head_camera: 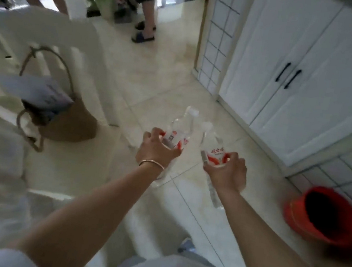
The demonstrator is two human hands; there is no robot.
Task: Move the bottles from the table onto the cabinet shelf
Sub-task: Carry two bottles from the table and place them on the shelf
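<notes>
**Two bottles carried over the tiled floor**

We stand on a pale tiled floor (165,91), with a white cabinet (291,65) at our right, its two doors closed and each bearing one dark handle. Near the cabinet's foot, at the right edge of the floor, sits one red bucket (316,214). To our left stands a white chair (49,33), and a woven bag (67,119) with rope handles hangs from its back, a folded paper poking out of it. At the far end of the floor we see the legs of two other people, one in dark slippers.

We hold two clear water bottles with red-and-white labels, both in the air above the floor, neither on any surface. Our left hand (157,148) has its fingers curled round the left bottle (178,131), which tilts cap-up and away from us. Our right hand (228,169) grips the right bottle (212,149) about its label in the same way. A thin bracelet circles our left wrist. The two bottles are just beside each other, not touching. The picture is blurred.
</notes>
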